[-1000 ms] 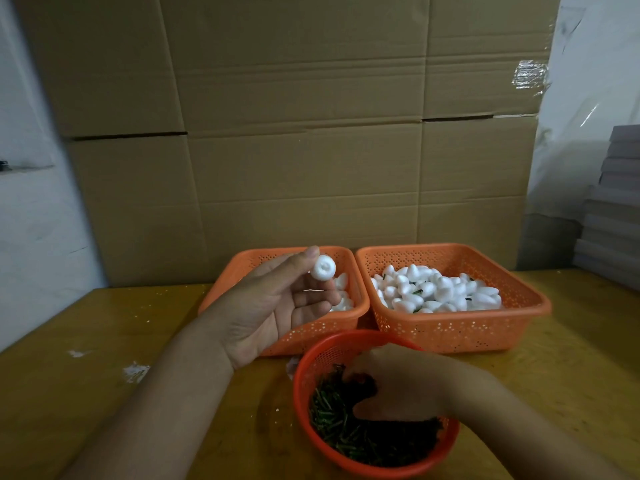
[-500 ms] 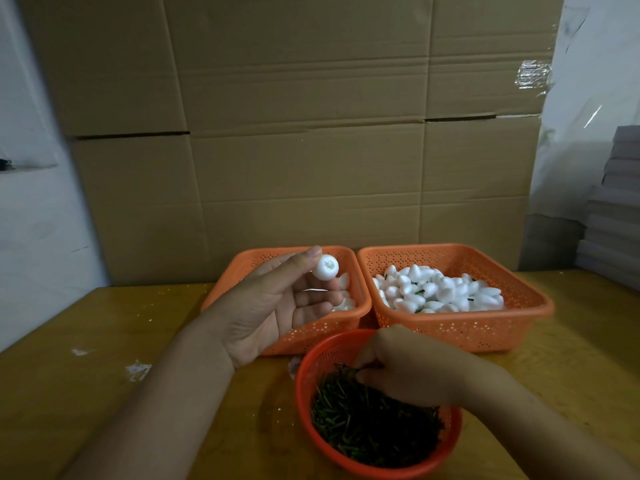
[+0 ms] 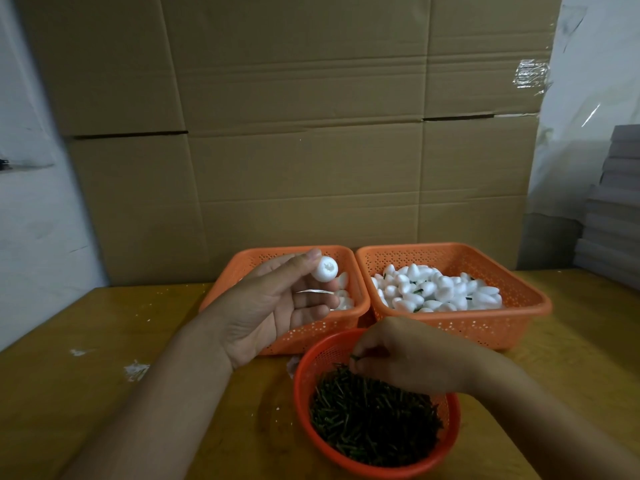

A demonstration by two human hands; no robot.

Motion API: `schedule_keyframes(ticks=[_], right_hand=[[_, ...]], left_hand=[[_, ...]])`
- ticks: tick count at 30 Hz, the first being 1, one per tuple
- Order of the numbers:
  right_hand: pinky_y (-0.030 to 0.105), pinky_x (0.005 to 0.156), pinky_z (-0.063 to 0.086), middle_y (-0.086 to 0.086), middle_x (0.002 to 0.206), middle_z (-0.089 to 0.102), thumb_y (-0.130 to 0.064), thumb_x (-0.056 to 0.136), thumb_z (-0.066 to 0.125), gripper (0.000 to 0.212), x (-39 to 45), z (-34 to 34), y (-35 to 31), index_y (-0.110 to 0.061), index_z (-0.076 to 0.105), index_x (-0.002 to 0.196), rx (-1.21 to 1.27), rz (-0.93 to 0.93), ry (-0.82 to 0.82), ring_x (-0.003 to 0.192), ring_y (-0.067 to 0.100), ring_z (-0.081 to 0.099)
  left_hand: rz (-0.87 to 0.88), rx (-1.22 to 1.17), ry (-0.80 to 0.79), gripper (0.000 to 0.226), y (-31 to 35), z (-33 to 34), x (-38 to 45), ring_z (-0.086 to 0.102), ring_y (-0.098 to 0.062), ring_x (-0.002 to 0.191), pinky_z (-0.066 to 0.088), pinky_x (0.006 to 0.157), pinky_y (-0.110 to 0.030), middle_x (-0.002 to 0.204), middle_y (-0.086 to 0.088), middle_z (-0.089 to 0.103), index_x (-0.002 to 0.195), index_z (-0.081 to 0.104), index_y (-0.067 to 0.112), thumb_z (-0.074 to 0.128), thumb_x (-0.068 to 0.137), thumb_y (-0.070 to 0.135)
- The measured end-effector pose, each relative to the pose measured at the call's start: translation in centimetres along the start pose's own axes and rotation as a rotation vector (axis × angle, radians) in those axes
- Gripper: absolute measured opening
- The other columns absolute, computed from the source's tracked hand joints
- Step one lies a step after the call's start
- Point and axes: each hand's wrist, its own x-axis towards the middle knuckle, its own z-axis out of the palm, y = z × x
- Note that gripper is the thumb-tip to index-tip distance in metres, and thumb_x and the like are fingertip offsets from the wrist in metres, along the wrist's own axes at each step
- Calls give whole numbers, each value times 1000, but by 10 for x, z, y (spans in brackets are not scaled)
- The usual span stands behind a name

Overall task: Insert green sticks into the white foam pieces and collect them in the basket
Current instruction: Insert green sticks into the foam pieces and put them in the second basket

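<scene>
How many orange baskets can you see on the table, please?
3. One rectangular basket sits at the back left behind the left hand, a second rectangular basket beside it on the right, and a round basket of green sticks in front.

Wooden table, yellow-brown, worn. Directly on it: round red basket at near centre, filled with green sticks. Behind that, two rectangular orange baskets side by side, touching: left basket, holding a few white foam pieces; right basket, heaped with white foam pieces. White crumbs scattered on bare wood at left. Stacked grey sheets at far right edge.
</scene>
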Motion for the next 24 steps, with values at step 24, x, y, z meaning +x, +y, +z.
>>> schedule_keyframes(ticks=[24], right_hand=[[18, 59, 56, 17, 86, 75, -12, 75, 71, 13, -10, -25, -22, -10, 78, 85, 1190, -39, 299, 67, 15, 70]], left_hand=[[-8, 10, -3, 23, -2, -2, 2, 73, -15, 73, 57, 59, -22, 87, -8, 75, 81, 80, 22, 79, 70, 42]])
